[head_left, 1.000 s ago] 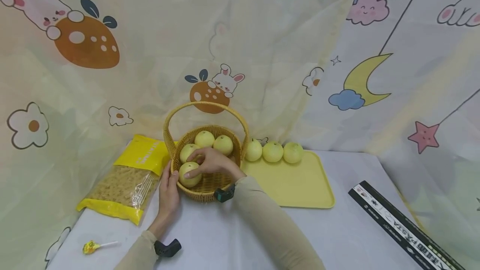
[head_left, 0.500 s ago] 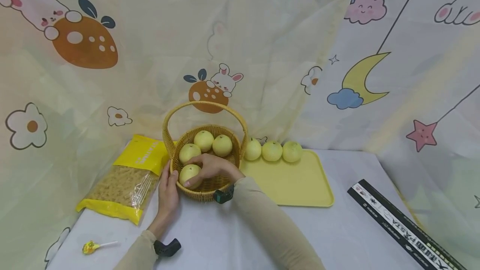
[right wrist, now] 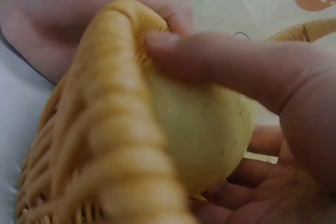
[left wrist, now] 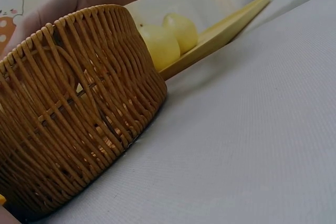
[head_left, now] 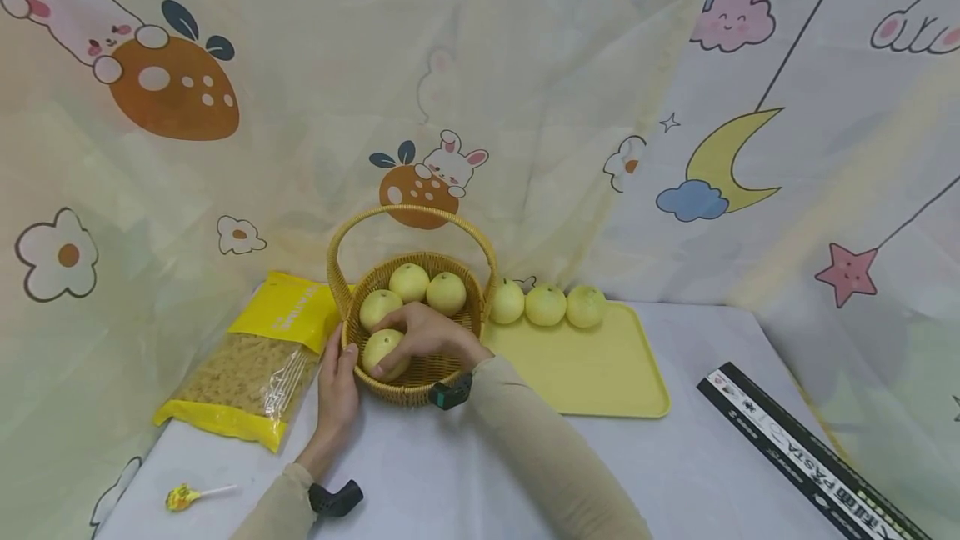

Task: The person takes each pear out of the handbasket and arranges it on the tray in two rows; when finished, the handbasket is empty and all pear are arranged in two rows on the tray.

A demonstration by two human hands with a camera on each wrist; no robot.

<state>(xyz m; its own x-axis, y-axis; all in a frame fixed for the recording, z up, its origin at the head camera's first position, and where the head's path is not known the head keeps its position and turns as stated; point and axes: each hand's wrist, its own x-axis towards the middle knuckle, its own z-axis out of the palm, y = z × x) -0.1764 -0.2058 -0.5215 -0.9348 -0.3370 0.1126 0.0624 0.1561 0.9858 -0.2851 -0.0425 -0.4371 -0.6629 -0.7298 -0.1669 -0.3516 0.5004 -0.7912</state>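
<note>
A yellow wicker basket with a tall hoop handle stands on the table, several pale yellow pears inside. Low in its left part, my right hand grips the nearest pear. The right wrist view shows the thumb over that speckled pear and the fingers curled beneath it, close to the rim. My left hand holds the basket's left side by the rim, near the foot of the handle. Only the outer weave of the basket fills much of the left wrist view.
Right of the basket lies a yellow tray with three pears along its back edge. A yellow bag of pasta is at the left, a lollipop in front of it. A long black pasta box lies far right.
My right hand's fingers have lowered around the nearest pear, and that pear has shifted slightly right inside the basket. The left hand has stayed on the rim.
</note>
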